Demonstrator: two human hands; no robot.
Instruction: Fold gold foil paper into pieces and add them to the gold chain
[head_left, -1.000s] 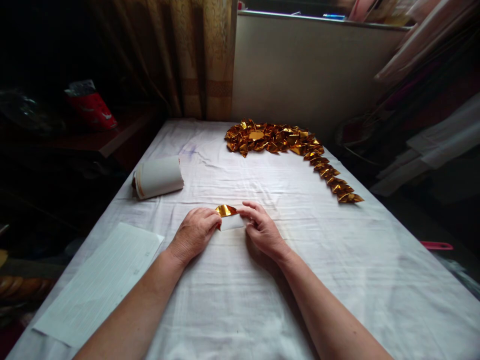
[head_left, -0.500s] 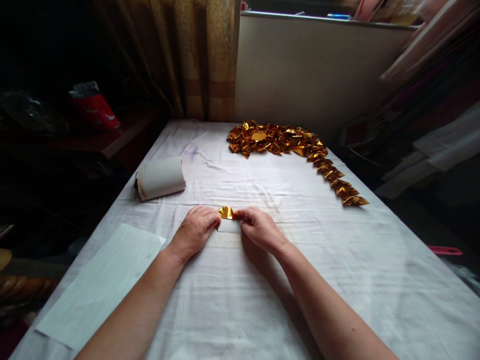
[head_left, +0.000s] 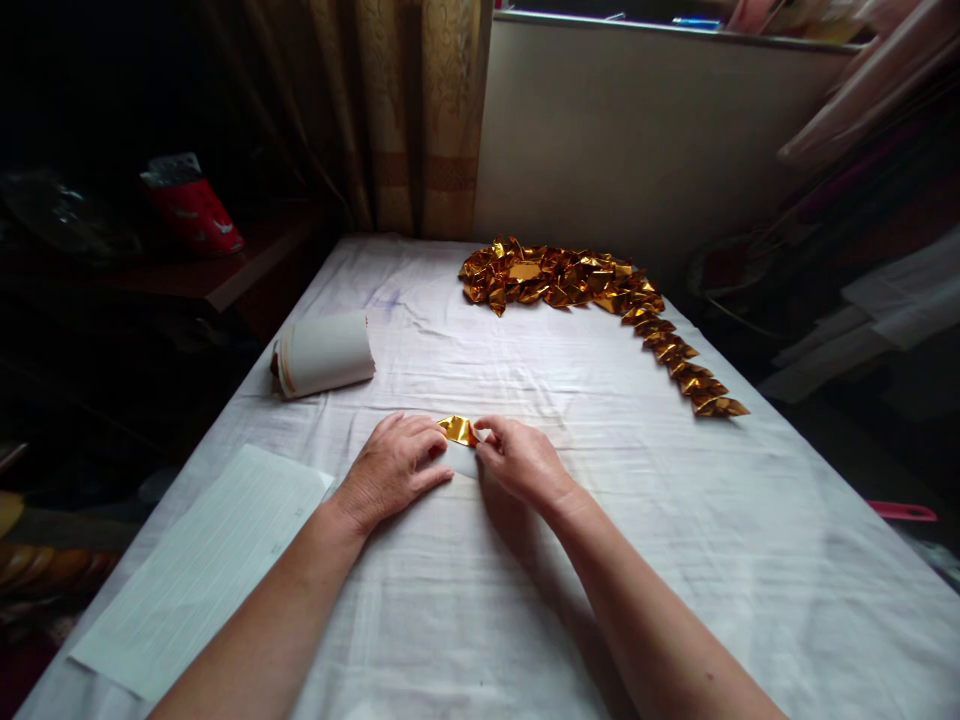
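A small piece of gold foil paper with a pale underside lies partly folded on the white cloth, between my two hands. My left hand holds down its left end, the fingers curled at the foil and the thumb stretched along the pale part. From the other side, my right hand pinches the right end between thumb and fingers. Both hands cover the ends of the piece. Farther back lies a chain of folded gold foil pieces, bunched up at the far edge, with a tail running toward the right.
On the left of the cloth-covered table lies a roll of white-backed paper. Nearer to me is a lined paper sheet. A red container stands on a dark side table. Curtains hang behind; clothes hang at right.
My left thumb has moved away from the fingers and now lies across the pale part. My right fingers have shifted slightly at the foil's right end. The view has shifted a little.
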